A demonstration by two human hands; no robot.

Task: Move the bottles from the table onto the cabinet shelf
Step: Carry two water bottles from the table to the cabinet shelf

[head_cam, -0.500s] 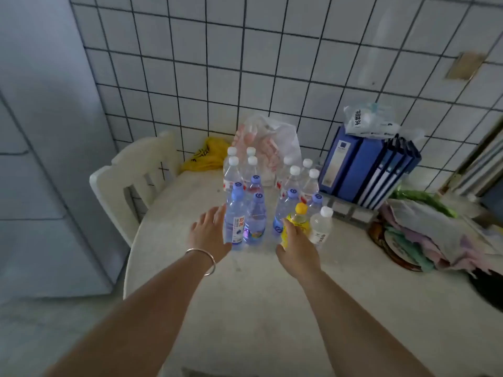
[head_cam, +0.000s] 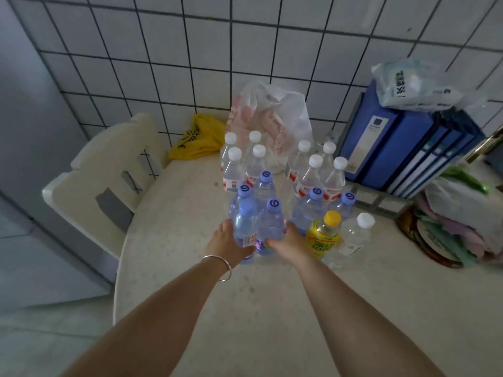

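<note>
Both forearms reach forward over the pale surface (head_cam: pixel 272 308), nearly parallel and converging toward the front of a cluster of bottles. The left grip (head_cam: pixel 227 244), a thin bangle (head_cam: pixel 219 268) on its wrist, wraps from the left round the lower body of a purple-capped bottle (head_cam: pixel 245 221), thumb across the label. The right grip (head_cam: pixel 288 244) closes from the right on the neighbouring purple-capped bottle (head_cam: pixel 270 227), fingers curled behind it. Both bottles stand upright, touching each other, at the front of the group toward the surface's far edge. Just right of the right grip stand a yellow-capped bottle (head_cam: pixel 324 235) and a clear white-capped bottle (head_cam: pixel 353 238). More purple-capped and white-capped bottles (head_cam: pixel 307 172) stand behind, before a plastic bag (head_cam: pixel 272 115) at the tiled wall. Blue binders (head_cam: pixel 402 148) line the far right edge.
</note>
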